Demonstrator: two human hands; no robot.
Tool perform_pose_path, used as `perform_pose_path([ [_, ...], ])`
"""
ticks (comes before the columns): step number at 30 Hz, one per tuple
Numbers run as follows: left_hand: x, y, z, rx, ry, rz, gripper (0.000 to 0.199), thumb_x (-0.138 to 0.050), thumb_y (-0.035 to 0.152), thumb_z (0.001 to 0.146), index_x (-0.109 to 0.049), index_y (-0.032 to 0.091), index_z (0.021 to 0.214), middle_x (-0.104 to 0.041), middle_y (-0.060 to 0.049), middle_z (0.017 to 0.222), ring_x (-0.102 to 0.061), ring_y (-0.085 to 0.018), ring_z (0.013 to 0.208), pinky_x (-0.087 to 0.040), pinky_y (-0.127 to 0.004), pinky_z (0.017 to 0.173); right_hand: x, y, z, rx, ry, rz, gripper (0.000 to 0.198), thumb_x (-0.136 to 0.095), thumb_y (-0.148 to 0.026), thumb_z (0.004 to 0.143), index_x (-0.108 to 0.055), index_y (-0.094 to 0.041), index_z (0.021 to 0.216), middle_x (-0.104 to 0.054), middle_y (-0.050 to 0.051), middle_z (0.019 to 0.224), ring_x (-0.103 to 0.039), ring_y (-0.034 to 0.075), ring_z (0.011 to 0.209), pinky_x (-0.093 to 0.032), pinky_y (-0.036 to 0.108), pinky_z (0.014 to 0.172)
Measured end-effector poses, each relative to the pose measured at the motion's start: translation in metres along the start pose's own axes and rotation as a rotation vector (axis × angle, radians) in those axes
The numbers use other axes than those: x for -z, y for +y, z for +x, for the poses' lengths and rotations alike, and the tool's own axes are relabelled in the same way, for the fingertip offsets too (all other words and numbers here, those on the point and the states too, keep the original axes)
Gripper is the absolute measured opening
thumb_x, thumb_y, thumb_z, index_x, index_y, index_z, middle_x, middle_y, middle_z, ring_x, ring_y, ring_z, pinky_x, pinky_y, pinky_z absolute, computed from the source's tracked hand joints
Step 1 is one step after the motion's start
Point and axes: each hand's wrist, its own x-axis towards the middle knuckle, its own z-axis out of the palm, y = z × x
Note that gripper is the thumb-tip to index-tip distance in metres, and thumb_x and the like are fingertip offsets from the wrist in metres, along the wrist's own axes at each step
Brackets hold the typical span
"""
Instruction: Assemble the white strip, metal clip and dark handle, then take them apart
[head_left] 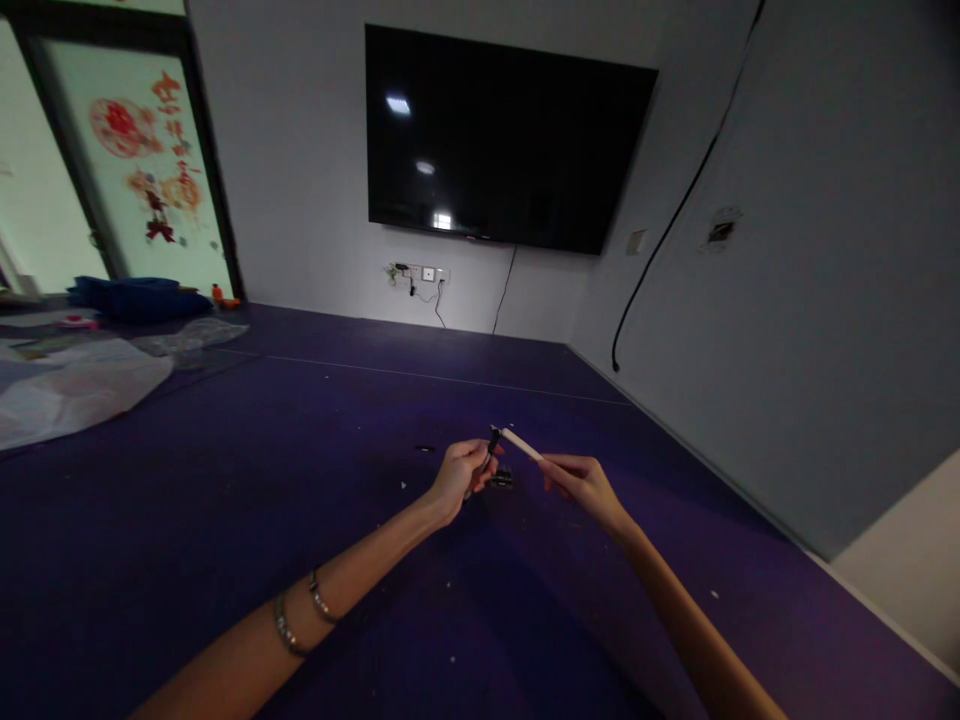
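My left hand (466,470) is closed around a slim black tool (492,443), its narrow end pointing up and away; the exact kind is too small to make out. In a pinch between thumb and fingers, my right hand (581,482) holds a pale, wood-coloured stick (523,444) by its near end. The stick's far tip meets or nearly meets the tool's top; I cannot tell whether they touch. Just beyond my left fingers, a small dark object (502,479) rests on the purple surface (360,600). To the left lies a short black piece (425,448).
Several small white scraps dot the purple surface. Clear plastic wrapping (191,337) and a white sheet (82,390) lie at the left, near a dark blue bundle (139,298). A black cable (675,215) hangs along the right wall. A television (502,140) hangs on the far wall.
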Motion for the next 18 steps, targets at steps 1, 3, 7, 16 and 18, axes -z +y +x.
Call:
perform_pose_path([
  [1, 0.001, 0.0, 0.0, 0.0, 0.002, 0.0, 0.02, -0.05, 0.029, 0.077, -0.058, 0.01, 0.081, -0.047, 0.002, 0.056, -0.035, -0.004, 0.04, -0.02, -0.018, 0.038, 0.001, 0.002, 0.0, -0.006, -0.001, 0.006, 0.04, -0.056, -0.049, 0.075, -0.071, -0.014, 0.085, -0.053, 0.0, 0.053, -0.038, 0.009, 0.046, -0.026, 0.022, 0.044],
  [3, 0.001, -0.001, 0.001, -0.006, 0.007, 0.006, 0.02, -0.049, 0.028, 0.078, -0.058, 0.01, 0.081, -0.046, 0.003, 0.055, -0.034, -0.004, 0.039, -0.02, -0.018, 0.038, 0.002, 0.002, 0.0, -0.012, 0.005, 0.01, 0.041, -0.056, -0.05, 0.074, -0.071, -0.013, 0.086, -0.053, 0.001, 0.053, -0.037, 0.009, 0.046, -0.025, 0.022, 0.044],
  [7, 0.0, -0.001, 0.0, 0.005, 0.006, 0.026, 0.02, -0.049, 0.028, 0.078, -0.058, 0.011, 0.081, -0.047, 0.002, 0.056, -0.034, -0.004, 0.04, -0.02, -0.018, 0.038, -0.002, -0.007, -0.002, 0.023, 0.02, 0.006, 0.039, -0.055, -0.049, 0.076, -0.071, -0.014, 0.085, -0.051, 0.0, 0.053, -0.036, 0.008, 0.046, -0.024, 0.022, 0.043],
  [16, -0.005, 0.011, -0.005, -0.008, -0.115, -0.125, 0.022, -0.051, 0.032, 0.079, -0.055, 0.011, 0.082, -0.042, 0.003, 0.055, -0.029, -0.004, 0.041, -0.018, -0.018, 0.039, 0.007, 0.017, 0.002, -0.027, 0.065, 0.095, 0.04, -0.06, -0.05, 0.071, -0.07, -0.012, 0.076, -0.052, 0.0, 0.052, -0.036, 0.008, 0.044, -0.024, 0.023, 0.042],
  [18, -0.005, 0.011, -0.005, -0.01, -0.1, -0.09, 0.023, -0.05, 0.033, 0.079, -0.055, 0.011, 0.083, -0.044, 0.002, 0.057, -0.031, -0.004, 0.042, -0.02, -0.018, 0.039, 0.007, 0.02, 0.002, -0.038, 0.1, 0.164, 0.042, -0.061, -0.05, 0.07, -0.069, -0.012, 0.085, -0.053, 0.0, 0.054, -0.037, 0.008, 0.044, -0.024, 0.023, 0.041],
])
